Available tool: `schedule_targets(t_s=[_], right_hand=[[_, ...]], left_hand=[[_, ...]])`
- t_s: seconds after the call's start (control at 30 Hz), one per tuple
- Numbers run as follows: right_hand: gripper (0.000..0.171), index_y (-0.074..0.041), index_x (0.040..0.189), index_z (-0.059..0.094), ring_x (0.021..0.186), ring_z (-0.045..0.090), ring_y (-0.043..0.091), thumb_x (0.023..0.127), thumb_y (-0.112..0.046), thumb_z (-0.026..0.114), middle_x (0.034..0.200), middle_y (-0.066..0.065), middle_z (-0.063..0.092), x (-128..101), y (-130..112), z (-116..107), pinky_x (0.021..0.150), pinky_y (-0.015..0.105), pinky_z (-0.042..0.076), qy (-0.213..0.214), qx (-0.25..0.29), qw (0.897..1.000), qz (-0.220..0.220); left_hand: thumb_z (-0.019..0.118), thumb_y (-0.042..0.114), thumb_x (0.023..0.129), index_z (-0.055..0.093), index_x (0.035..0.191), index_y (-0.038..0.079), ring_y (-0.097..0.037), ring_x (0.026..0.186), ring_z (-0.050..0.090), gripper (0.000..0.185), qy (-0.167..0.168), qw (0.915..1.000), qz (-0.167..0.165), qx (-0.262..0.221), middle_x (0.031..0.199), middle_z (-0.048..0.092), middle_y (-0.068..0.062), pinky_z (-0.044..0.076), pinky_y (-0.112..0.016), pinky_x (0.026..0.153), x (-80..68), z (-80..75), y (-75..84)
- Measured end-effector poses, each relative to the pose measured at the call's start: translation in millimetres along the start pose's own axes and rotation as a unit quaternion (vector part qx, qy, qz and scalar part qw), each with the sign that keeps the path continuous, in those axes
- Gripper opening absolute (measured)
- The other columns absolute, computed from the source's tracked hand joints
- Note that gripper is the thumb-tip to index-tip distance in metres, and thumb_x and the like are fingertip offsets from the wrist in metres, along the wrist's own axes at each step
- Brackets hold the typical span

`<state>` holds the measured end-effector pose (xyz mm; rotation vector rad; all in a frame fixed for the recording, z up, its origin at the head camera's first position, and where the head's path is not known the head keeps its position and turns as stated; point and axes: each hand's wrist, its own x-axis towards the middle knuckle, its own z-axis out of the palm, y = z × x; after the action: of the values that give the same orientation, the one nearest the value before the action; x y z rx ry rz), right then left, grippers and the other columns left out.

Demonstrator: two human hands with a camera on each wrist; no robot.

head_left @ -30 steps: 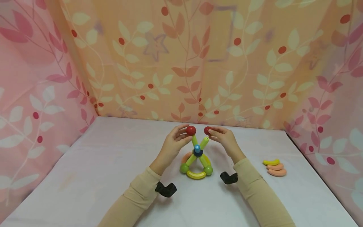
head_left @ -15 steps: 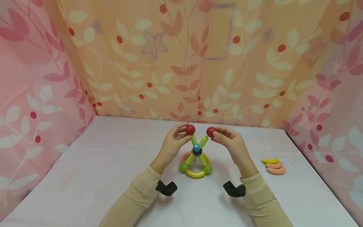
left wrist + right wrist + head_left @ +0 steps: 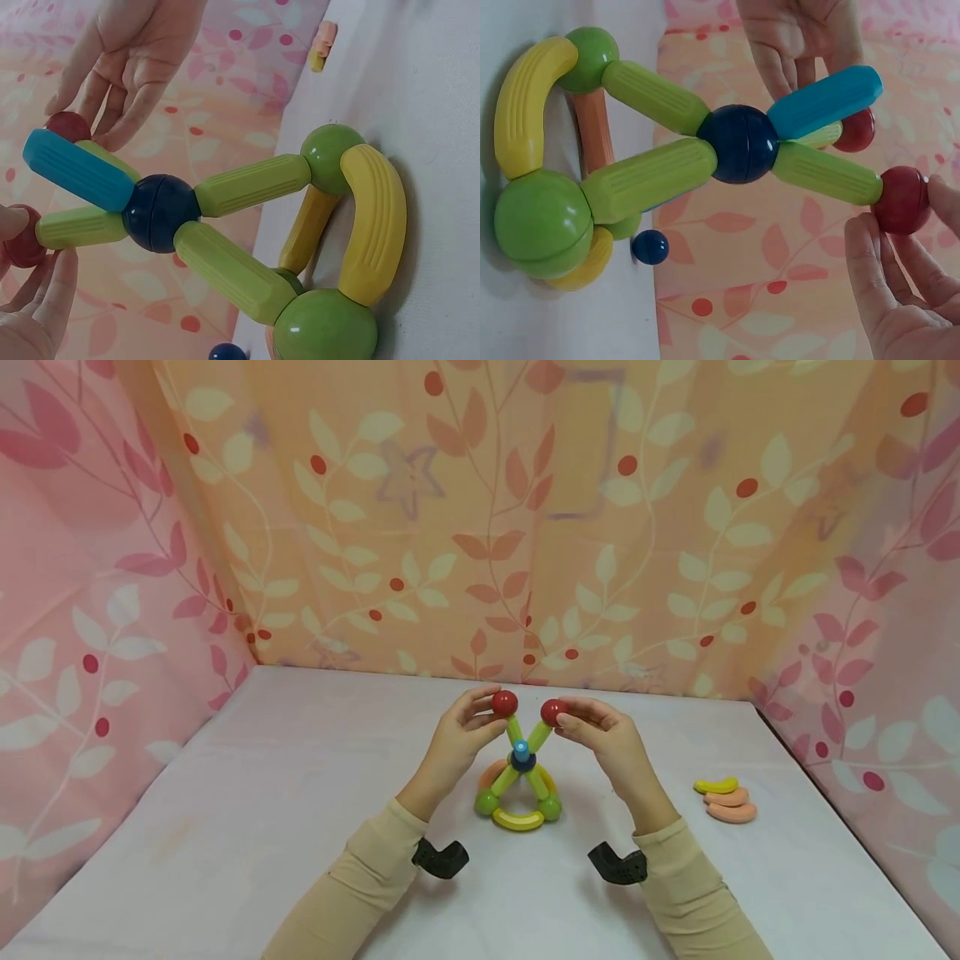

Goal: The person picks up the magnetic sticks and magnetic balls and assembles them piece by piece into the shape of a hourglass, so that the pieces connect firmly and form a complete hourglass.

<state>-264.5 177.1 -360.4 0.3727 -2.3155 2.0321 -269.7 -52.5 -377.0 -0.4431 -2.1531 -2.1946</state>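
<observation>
A magnetic stick-and-ball structure stands on the table, with a dark blue ball [image 3: 742, 144] at its middle. Green balls [image 3: 326, 330] and curved yellow sticks [image 3: 375, 225] form part of its base. Straight green sticks [image 3: 652, 178] lead up to the blue ball; two more spread above it, beside a light blue stick [image 3: 79, 170]. My left hand [image 3: 463, 731] pinches a red ball [image 3: 505, 703] topping the left upper stick. With thumb and fingers, my right hand [image 3: 606, 739] holds another red ball [image 3: 553, 712] against the tip of the right upper stick [image 3: 829, 174].
To the right on the white table [image 3: 225, 827] lie a curved yellow stick [image 3: 716, 786] and two salmon curved pieces [image 3: 731, 812]. A loose dark blue ball [image 3: 651, 247] sits behind the structure. Patterned cloth [image 3: 495, 527] encloses the back and sides.
My right hand first drew back rightward with its red ball, then brought it left onto the right upper stick's tip. My left hand has stayed at its ball.
</observation>
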Motion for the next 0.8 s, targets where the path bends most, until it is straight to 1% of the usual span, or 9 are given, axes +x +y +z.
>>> schedule_targets(t_s=[0.13,0.2,0.27,0.33,0.4,0.47,0.6,0.7,0.8], right_hand=[[0.054,-0.004,0.14,0.053,0.104,0.069,0.008,0.094,-0.025,0.07,0.122,0.004,0.065,-1,3,-13,0.097,0.027,0.055,-0.033,-0.044,0.998,0.032],[0.058,-0.004,0.142,0.05,0.11,0.066,0.012,0.092,-0.028,0.071,0.131,0.013,0.062,-1,7,-21,0.102,0.035,0.053,-0.065,-0.092,0.992,0.062],[0.065,-0.003,0.143,0.048,0.113,0.064,0.017,0.09,-0.031,0.073,0.137,0.019,0.057,0,14,-27,0.103,0.042,0.052,-0.111,-0.141,0.979,0.1],[0.07,0.0,0.143,0.047,0.111,0.065,0.02,0.088,-0.034,0.074,0.138,0.022,0.056,0,22,-28,0.101,0.043,0.052,-0.162,-0.182,0.96,0.136],[0.073,0.002,0.143,0.046,0.104,0.067,0.021,0.086,-0.032,0.076,0.135,0.023,0.057,0,31,-25,0.096,0.042,0.055,-0.203,-0.198,0.944,0.167],[0.075,0.003,0.142,0.046,0.095,0.068,0.02,0.083,-0.029,0.079,0.128,0.02,0.059,0,38,-19,0.089,0.037,0.058,-0.224,-0.202,0.933,0.195],[0.078,0.004,0.14,0.045,0.08,0.066,0.018,0.078,-0.023,0.085,0.111,0.014,0.062,-1,47,-6,0.076,0.032,0.06,-0.226,-0.213,0.924,0.225],[0.077,0.004,0.138,0.046,0.074,0.065,0.018,0.076,-0.018,0.086,0.101,0.012,0.061,0,49,1,0.071,0.03,0.059,-0.215,-0.222,0.924,0.223],[0.073,0.004,0.136,0.048,0.071,0.065,0.017,0.076,-0.015,0.084,0.098,0.012,0.063,2,50,3,0.07,0.03,0.058,-0.204,-0.234,0.926,0.217]], left_hand=[[0.068,0.008,0.094,0.051,0.141,0.015,-0.026,0.123,0.061,0.05,-0.006,1.0,-0.002,0.0,0.136,0.058,-0.012,0.052,-0.038,0.104,0.2,2.2,0.1],[0.068,0.009,0.094,0.051,0.141,0.017,-0.026,0.124,0.061,0.05,-0.008,0.9999,-0.008,0.001,0.137,0.058,-0.011,0.051,-0.038,0.104,0.2,2.9,0.1],[0.068,0.009,0.094,0.052,0.14,0.019,-0.025,0.125,0.06,0.05,-0.01,0.9999,-0.014,0.003,0.137,0.058,-0.01,0.051,-0.038,0.105,0.0,3.2,0.1],[0.068,0.009,0.093,0.051,0.14,0.02,-0.025,0.125,0.06,0.051,-0.011,0.9998,-0.014,0.005,0.138,0.057,-0.009,0.05,-0.039,0.105,-0.2,2.9,-0.3],[0.068,0.008,0.093,0.051,0.141,0.021,-0.025,0.126,0.059,0.052,-0.013,0.9998,-0.013,0.004,0.139,0.056,-0.009,0.05,-0.04,0.105,-0.3,2.3,-0.9],[0.068,0.007,0.093,0.05,0.141,0.022,-0.026,0.127,0.059,0.053,-0.014,0.9998,-0.013,0.005,0.139,0.057,-0.009,0.05,-0.041,0.105,-0.5,1.6,-1.3],[0.068,0.007,0.093,0.048,0.143,0.023,-0.028,0.126,0.06,0.056,-0.02,0.9997,-0.012,0.008,0.137,0.058,-0.012,0.05,-0.042,0.105,0.1,0.7,-1.9],[0.068,0.007,0.093,0.048,0.143,0.025,-0.028,0.124,0.061,0.057,-0.023,0.9996,-0.015,0.009,0.136,0.059,-0.012,0.05,-0.043,0.106,1.1,-0.1,-2.0],[0.068,0.006,0.092,0.048,0.143,0.025,-0.027,0.124,0.061,0.058,-0.025,0.9995,-0.019,0.007,0.136,0.059,-0.012,0.05,-0.042,0.106,2.2,-1.3,-1.8]])
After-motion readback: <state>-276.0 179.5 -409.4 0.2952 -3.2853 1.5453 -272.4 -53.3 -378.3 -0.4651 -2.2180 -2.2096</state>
